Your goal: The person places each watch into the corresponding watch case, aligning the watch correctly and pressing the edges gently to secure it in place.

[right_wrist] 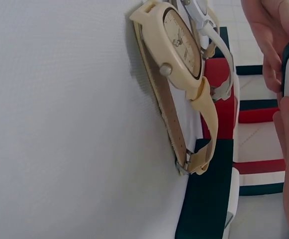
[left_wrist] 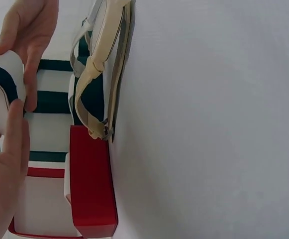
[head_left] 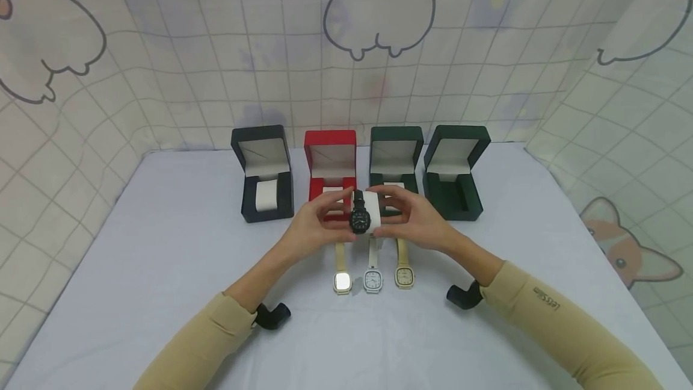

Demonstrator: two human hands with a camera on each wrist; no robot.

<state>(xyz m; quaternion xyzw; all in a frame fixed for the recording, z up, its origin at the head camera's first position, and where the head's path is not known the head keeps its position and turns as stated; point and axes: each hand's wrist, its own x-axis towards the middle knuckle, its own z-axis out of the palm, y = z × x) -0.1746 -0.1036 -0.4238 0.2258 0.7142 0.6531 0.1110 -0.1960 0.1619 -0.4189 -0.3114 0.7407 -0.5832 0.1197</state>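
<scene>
Between both hands, raised in front of the boxes, is a white watch cushion (head_left: 372,212) with a black wristwatch (head_left: 360,220) strapped round it, its dial facing the person. From the left side the left hand (head_left: 316,218) grips it, fingertips at the watch's edge. My right hand (head_left: 417,219) holds the cushion's other end between thumb and fingers. In the left wrist view the dark strap (left_wrist: 4,82) curves over the cushion's back. Just below the hands lie a gold-coloured watch (head_left: 342,281), a white watch (head_left: 372,280) and a beige watch (head_left: 403,275).
Behind the hands stand opened boxes in a row: a dark box (head_left: 284,200) with a white cushion in it, a red box (head_left: 330,136), a green box (head_left: 397,132), and another green box (head_left: 453,197) at the right, its dark inside showing. A white cloth (head_left: 189,245) covers the table.
</scene>
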